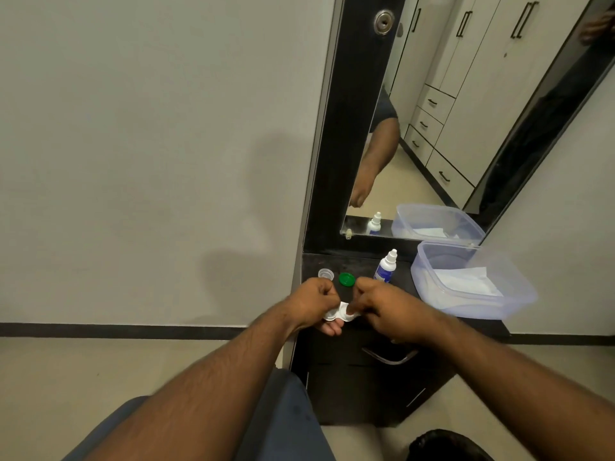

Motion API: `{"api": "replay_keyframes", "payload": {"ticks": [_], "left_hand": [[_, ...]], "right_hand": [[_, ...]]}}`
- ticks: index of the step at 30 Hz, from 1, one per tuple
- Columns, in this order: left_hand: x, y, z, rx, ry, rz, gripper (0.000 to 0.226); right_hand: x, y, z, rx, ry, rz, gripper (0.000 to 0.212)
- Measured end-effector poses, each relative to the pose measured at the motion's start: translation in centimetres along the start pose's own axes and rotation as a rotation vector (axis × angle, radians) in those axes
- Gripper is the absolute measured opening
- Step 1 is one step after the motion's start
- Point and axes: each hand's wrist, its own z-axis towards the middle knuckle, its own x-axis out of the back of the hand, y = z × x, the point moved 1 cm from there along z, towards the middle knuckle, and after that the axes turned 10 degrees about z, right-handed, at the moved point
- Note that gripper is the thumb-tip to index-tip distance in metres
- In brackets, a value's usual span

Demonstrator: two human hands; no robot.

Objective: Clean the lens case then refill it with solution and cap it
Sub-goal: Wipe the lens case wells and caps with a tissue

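Two hands, left hand [314, 302] grip closed on lens case [339, 312], right hand [382, 306] pinching its other end

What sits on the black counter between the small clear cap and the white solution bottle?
The round green cap lies flat on the black counter, between the small clear cap and the white solution bottle with the blue label, touching neither. The head view shows it.

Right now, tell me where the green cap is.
The green cap lies on the dark counter, just beyond the hands, between the clear cap to its left and the solution bottle to its right.
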Motion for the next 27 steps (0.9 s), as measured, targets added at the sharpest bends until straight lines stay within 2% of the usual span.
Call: {"api": "replay_keyframes", "payload": {"ticks": [4, 7, 10, 17, 20, 23, 25, 27], "left_hand": [[0.5, 0.1, -0.1, 0.019, -0.012, -0.029, 0.016], [0.5, 0.1, -0.1, 0.036, -0.028, -0.038, 0.014], [0.6, 0.1, -0.1, 0.033, -0.036, -0.036, 0.014], [0.9, 0.2, -0.4, 0.023, -0.059, -0.056, 0.010], [0.9, 0.2, -0.4, 0.025, -0.046, -0.077, 0.011], [0.7, 0.1, -0.4, 0.022, -0.016, -0.078, 0.012], [0.6, 0.1, -0.3, 0.015, -0.003, -0.088, 0.012], [0.3, -0.1, -0.4, 0.011, 0.006, -0.106, 0.011]], "right_hand": [[2.0, 0.0, 0.1, 0.227, -0.018, -0.234, 0.030], [1.4, 0.1, -0.1, 0.363, -0.068, -0.483, 0.027], [0.6, 0.5, 0.1, 0.473, -0.084, -0.600, 0.029], [0.6, 0.6, 1.3, 0.486, -0.148, -0.702, 0.036], [-0.3, 0.4, 0.7, 0.387, -0.103, -0.721, 0.037], [-2.1, -0.1, -0.3, 0.233, 0.068, -0.703, 0.031], [-3.0, -0.7, -0.4, 0.042, 0.089, -0.563, 0.031], [-3.7, -1.2, 0.1, -0.178, 0.091, -0.300, 0.026]]}}
